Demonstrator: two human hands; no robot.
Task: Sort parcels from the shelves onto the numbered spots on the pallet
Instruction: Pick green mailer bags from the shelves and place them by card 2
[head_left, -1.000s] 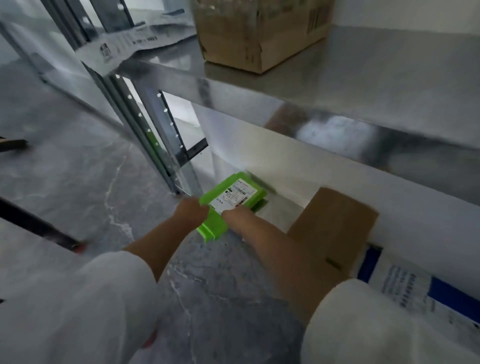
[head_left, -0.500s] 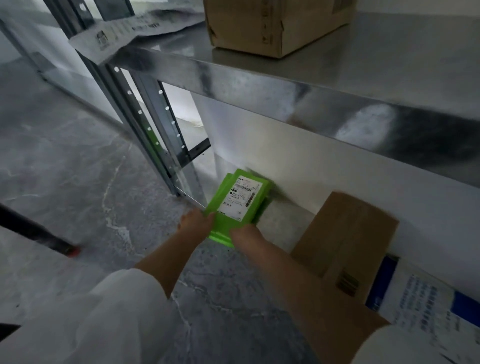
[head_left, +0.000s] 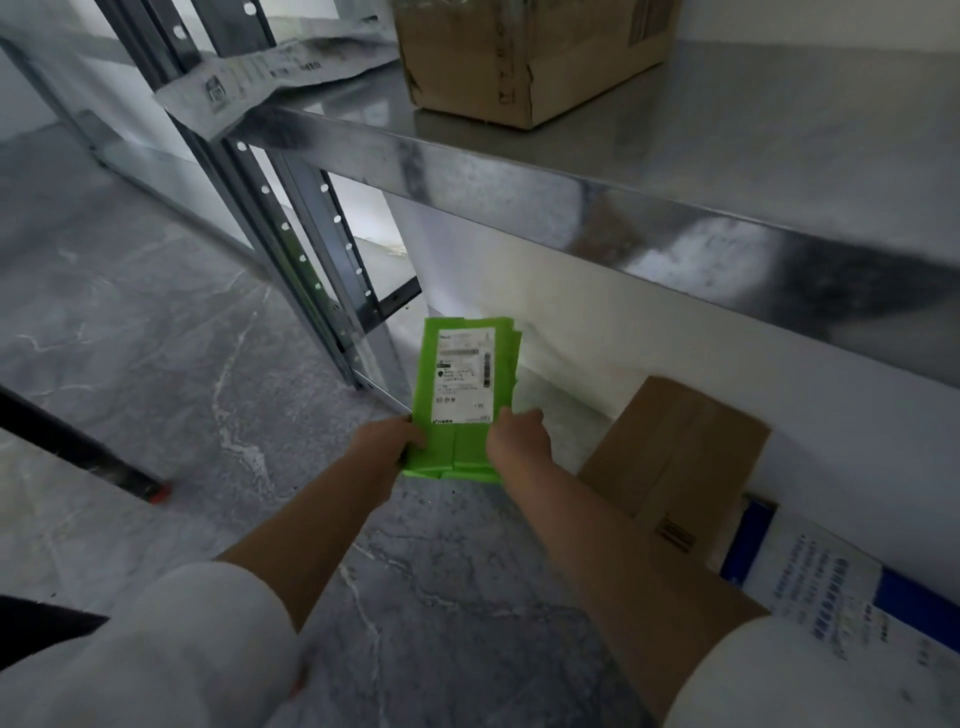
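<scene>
A flat bright green parcel (head_left: 462, 384) with a white shipping label on its face is held up in front of the low shelf, its long side pointing away from me. My left hand (head_left: 387, 441) grips its near left corner and my right hand (head_left: 517, 436) grips its near right corner. The parcel is off the shelf surface, in the air below the metal shelf (head_left: 675, 208).
A brown cardboard box (head_left: 670, 457) lies on the low shelf to the right, with a blue and white mailer (head_left: 831, 587) beside it. Another cardboard box (head_left: 524, 57) and a grey poly bag (head_left: 270, 78) rest on the upper shelf. A perforated upright (head_left: 291, 228) stands left; grey marble floor (head_left: 156, 338) spreads below.
Both hands have lifted the green parcel out from the low shelf and turned it so its label faces me lengthwise. It has come nearer and higher.
</scene>
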